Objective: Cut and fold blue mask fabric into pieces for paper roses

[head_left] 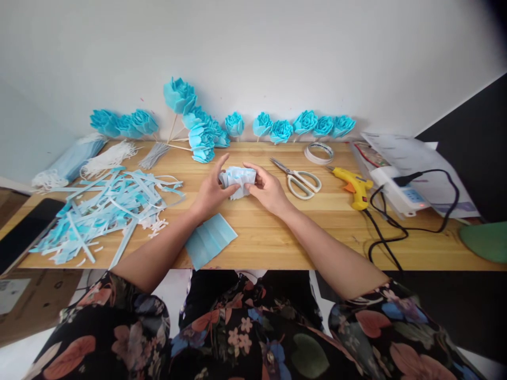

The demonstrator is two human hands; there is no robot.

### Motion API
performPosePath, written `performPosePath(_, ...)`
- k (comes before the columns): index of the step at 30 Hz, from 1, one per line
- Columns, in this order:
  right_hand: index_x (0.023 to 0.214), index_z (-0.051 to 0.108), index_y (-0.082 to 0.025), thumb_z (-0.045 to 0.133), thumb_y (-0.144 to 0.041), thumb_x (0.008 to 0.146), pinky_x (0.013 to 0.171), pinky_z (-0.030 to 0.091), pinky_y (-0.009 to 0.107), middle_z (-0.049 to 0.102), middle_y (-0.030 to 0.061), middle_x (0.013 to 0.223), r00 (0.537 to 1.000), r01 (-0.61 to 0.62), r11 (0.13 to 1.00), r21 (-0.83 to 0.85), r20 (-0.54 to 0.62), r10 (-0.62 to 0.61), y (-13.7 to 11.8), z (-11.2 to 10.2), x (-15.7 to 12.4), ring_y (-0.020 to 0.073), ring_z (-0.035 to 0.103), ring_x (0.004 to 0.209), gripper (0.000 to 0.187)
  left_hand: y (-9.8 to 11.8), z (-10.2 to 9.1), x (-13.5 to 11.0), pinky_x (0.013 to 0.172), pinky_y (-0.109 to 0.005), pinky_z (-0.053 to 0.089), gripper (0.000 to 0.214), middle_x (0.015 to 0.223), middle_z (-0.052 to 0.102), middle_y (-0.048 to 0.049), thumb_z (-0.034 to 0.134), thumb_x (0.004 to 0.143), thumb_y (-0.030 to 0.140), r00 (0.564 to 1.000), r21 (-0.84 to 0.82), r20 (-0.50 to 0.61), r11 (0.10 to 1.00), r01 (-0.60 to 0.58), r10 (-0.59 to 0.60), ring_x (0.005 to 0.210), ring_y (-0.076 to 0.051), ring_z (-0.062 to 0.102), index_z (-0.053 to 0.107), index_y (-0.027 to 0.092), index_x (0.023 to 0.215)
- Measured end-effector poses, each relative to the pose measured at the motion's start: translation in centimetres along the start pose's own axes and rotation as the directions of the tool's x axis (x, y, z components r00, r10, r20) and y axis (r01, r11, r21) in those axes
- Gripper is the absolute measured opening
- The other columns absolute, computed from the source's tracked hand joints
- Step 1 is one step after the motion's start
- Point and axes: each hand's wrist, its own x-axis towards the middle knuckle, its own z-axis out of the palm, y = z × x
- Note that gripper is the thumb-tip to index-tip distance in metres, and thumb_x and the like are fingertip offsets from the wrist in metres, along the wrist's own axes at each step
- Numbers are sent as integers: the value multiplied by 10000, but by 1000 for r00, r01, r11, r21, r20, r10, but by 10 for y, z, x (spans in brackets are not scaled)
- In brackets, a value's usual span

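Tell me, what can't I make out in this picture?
In the head view:
- Left hand: some fingertips, hidden behind the pleated piece.
- Dark phone: one corner, cut off by the left edge.
- Green object: its far side, cut off by the right edge.
- Papers: their print, too small and blurred.

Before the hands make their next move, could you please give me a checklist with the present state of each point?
1. Gathered blue-white piece held: ok, right hand grips it, left hand touches it.
2. Scissors clear of both hands: ok, lying on the table.
3. Glue gun apart from the hands: ok.
4. Glue gun hot: cannot tell.
5. Table's left side free of scraps: not ok, cut strips are heaped there.
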Motion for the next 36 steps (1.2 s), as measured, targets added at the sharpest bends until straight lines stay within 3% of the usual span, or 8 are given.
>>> performPosePath(4,1377,551,-261,608,-170,798,946,587,379,690,39,1295,1000,9,1000,9,23,-9,2,0,-1,221,692,1113,589,1,-2,3,932,-358,514,718,1324,628,-113,754,718,276,997,-75,-4,995,72,-72,1086,-247,631,529,179,1393)
performPosePath(7,1398,526,-267,587,-155,807,953,584,380,716,31,1232,999,16,1000,18,32,-16,4,1,-1,210,694,1103,604,4,-1,3,750,-299,523,522,1047,717,-84,748,708,309,989,-178,45,973,147,-141,862,-201,654,647,134,1190)
performPosePath(11,1400,511,-276,563,-136,807,957,577,375,716,33,1202,998,56,998,-12,6,-56,4,0,1,196,695,1077,612,6,0,2,602,-247,466,308,756,678,-22,745,694,358,977,-271,54,939,211,-204,640,-138,579,669,130,886)
performPosePath(15,1334,540,-283,570,-150,812,941,567,372,698,42,1186,976,146,983,-114,-142,-162,-2,-4,1,193,677,1075,540,7,-2,2,628,-248,466,282,744,665,-6,749,678,359,976,-304,-17,931,201,-216,641,-129,569,644,145,829)
performPosePath(18,1111,629,-257,591,-192,833,917,550,375,704,32,1033,924,232,938,-259,-241,-296,-13,-7,-2,191,667,993,287,8,-3,3,634,-249,457,288,740,654,-1,750,670,366,971,-315,-47,926,208,-234,636,-126,563,630,148,815)
performPosePath(23,914,640,-247,597,-227,879,817,507,377,649,5,802,851,374,791,-485,-159,-500,-32,-4,-10,183,599,799,59,10,-3,3,640,-251,450,276,734,651,5,742,678,364,969,-307,-61,929,208,-237,633,-124,558,637,153,822)
performPosePath(27,983,658,-237,619,-214,872,793,484,361,636,2,787,861,394,755,-524,-78,-503,-33,-1,-11,176,567,763,121,12,-4,2,628,-245,433,257,704,620,15,739,681,357,972,-301,-57,932,201,-228,617,-112,529,620,154,784)
performPosePath(36,889,629,-248,652,-246,845,814,488,360,658,20,832,920,274,842,-466,-128,-370,-26,-2,-7,196,594,816,50,15,-2,1,592,-250,420,286,689,598,12,724,677,398,978,-295,-6,935,197,-208,600,-119,511,604,165,792)
